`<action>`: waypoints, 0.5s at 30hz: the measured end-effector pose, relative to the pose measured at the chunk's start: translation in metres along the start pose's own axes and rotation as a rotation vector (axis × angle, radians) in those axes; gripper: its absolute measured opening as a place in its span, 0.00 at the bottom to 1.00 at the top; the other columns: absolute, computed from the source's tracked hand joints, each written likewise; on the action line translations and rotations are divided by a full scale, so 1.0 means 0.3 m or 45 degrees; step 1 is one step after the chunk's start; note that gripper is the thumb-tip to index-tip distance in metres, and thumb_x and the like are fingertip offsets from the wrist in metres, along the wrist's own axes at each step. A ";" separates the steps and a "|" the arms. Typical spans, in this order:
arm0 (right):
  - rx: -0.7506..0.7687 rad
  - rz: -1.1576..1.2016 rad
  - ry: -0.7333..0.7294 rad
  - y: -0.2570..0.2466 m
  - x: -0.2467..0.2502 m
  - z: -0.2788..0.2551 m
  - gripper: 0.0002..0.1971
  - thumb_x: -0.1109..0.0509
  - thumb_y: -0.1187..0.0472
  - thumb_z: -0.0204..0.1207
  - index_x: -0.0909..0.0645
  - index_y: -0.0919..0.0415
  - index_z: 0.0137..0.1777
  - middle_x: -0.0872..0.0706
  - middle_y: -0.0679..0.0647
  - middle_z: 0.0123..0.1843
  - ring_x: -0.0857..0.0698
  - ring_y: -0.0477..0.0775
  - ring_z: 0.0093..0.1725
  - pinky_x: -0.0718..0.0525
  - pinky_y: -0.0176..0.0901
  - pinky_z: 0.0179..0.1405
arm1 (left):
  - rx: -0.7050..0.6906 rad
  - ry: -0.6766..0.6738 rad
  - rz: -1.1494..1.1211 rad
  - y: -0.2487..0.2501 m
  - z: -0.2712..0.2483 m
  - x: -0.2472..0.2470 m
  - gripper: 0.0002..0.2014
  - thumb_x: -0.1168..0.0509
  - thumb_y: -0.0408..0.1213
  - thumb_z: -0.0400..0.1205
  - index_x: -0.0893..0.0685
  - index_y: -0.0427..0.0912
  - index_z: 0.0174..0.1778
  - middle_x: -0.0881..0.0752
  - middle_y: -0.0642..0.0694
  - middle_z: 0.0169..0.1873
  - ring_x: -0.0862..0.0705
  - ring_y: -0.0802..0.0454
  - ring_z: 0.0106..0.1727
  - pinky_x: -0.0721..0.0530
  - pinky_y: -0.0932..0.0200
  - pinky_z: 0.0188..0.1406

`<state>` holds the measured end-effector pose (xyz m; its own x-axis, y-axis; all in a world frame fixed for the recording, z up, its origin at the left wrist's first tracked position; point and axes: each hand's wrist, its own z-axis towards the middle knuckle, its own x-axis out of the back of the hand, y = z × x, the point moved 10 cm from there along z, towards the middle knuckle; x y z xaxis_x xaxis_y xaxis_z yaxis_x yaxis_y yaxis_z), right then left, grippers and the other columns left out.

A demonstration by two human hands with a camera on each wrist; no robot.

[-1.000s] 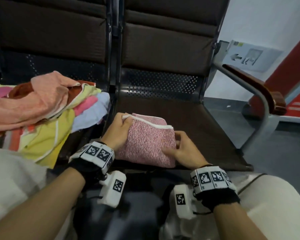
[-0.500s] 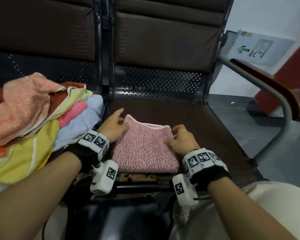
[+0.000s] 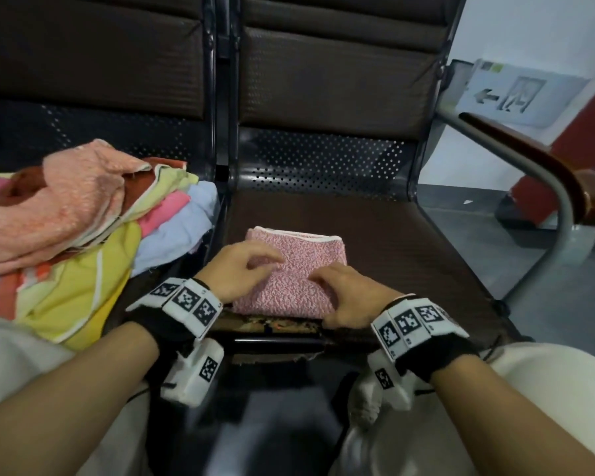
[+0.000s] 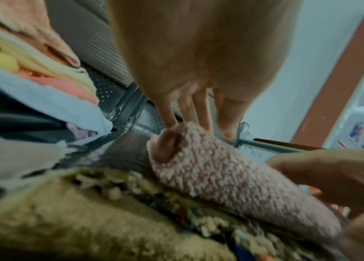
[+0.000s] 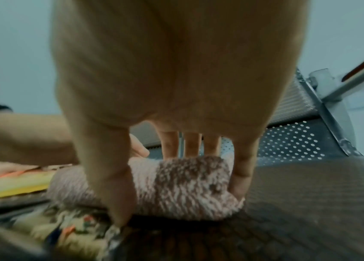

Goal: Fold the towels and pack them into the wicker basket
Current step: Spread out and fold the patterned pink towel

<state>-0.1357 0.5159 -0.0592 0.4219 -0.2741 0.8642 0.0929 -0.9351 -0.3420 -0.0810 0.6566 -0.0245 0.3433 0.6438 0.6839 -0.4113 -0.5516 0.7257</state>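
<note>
A folded pink speckled towel (image 3: 303,255) lies flat on the brown seat (image 3: 409,255), close to its front edge. My left hand (image 3: 268,266) lies on the towel's left half with curled fingers. In the left wrist view its thumb (image 4: 167,146) digs into the end of the towel (image 4: 221,176) while the fingers come down on top. My right hand (image 3: 337,286) covers the near right corner. Its thumb (image 5: 118,203) hooks the front edge of the towel (image 5: 187,185) and its fingers reach over the top. No wicker basket is in view.
A loose pile of towels (image 3: 83,218) in peach, yellow, pink and blue fills the seat to the left. A wood-topped metal armrest (image 3: 529,173) bounds the right side. A frayed tan patch (image 3: 275,326) shows at the seat's front edge. My knees (image 3: 547,389) are just below.
Both hands have slid from the towel's far corner and side back toward its near edge. The right thumb now sits at the front edge. The towel stays flat in place.
</note>
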 end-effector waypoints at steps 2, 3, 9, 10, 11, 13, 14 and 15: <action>0.019 -0.068 0.080 -0.019 0.019 -0.006 0.33 0.27 0.64 0.69 0.32 0.55 0.75 0.27 0.55 0.71 0.29 0.54 0.72 0.30 0.45 0.73 | -0.002 -0.195 0.097 0.016 -0.031 -0.053 0.16 0.33 0.47 0.80 0.15 0.51 0.62 0.16 0.54 0.60 0.20 0.58 0.64 0.27 0.64 0.68; 0.019 -0.081 0.145 -0.024 0.037 -0.011 0.29 0.30 0.65 0.71 0.30 0.56 0.73 0.24 0.56 0.69 0.27 0.56 0.71 0.29 0.44 0.71 | 0.005 -0.272 0.196 0.010 -0.042 -0.073 0.20 0.34 0.52 0.79 0.18 0.51 0.66 0.18 0.53 0.63 0.21 0.57 0.65 0.29 0.63 0.68; -0.028 -0.006 0.228 0.000 0.113 -0.037 0.18 0.37 0.65 0.77 0.25 0.56 0.67 0.16 0.59 0.59 0.18 0.59 0.59 0.23 0.41 0.55 | -0.006 -0.408 0.616 -0.012 -0.074 -0.093 0.30 0.30 0.46 0.75 0.27 0.46 0.74 0.23 0.49 0.68 0.26 0.50 0.70 0.30 0.59 0.71; -0.034 -0.003 0.222 0.006 0.118 -0.038 0.17 0.36 0.64 0.78 0.25 0.56 0.67 0.16 0.58 0.58 0.18 0.57 0.58 0.24 0.39 0.52 | 0.002 -0.406 0.640 -0.010 -0.073 -0.088 0.26 0.32 0.43 0.75 0.25 0.46 0.71 0.21 0.48 0.65 0.25 0.49 0.67 0.28 0.58 0.67; -0.046 0.000 0.210 0.013 0.120 -0.037 0.17 0.35 0.62 0.79 0.24 0.56 0.67 0.16 0.57 0.57 0.19 0.55 0.56 0.27 0.36 0.50 | 0.008 -0.389 0.646 -0.007 -0.069 -0.080 0.20 0.34 0.41 0.76 0.23 0.47 0.65 0.20 0.47 0.61 0.22 0.47 0.64 0.25 0.57 0.63; -0.072 -0.014 0.148 0.028 0.118 -0.035 0.19 0.30 0.57 0.76 0.24 0.54 0.67 0.17 0.54 0.55 0.19 0.54 0.56 0.29 0.34 0.50 | 0.025 -0.324 0.602 0.001 -0.053 -0.051 0.05 0.38 0.39 0.78 0.23 0.46 0.48 0.17 0.44 0.48 0.18 0.42 0.55 0.20 0.51 0.54; -0.082 -0.032 0.090 0.033 0.113 -0.033 0.23 0.25 0.54 0.72 0.24 0.53 0.67 0.17 0.53 0.56 0.19 0.54 0.57 0.27 0.36 0.52 | 0.037 -0.292 0.553 0.001 -0.043 -0.037 0.02 0.40 0.37 0.78 0.25 0.44 0.44 0.17 0.42 0.43 0.17 0.40 0.50 0.19 0.48 0.51; -0.093 -0.056 0.030 0.039 0.110 -0.028 0.30 0.22 0.50 0.68 0.25 0.53 0.69 0.17 0.52 0.59 0.19 0.55 0.59 0.25 0.39 0.56 | 0.046 -0.261 0.503 -0.002 -0.032 -0.024 0.02 0.40 0.35 0.79 0.24 0.40 0.44 0.17 0.41 0.40 0.17 0.39 0.46 0.19 0.48 0.48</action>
<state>-0.1283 0.4942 -0.0317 0.3972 -0.2366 0.8867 0.0449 -0.9600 -0.2762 -0.0913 0.6573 -0.0304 0.3273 0.2637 0.9074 -0.5159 -0.7546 0.4054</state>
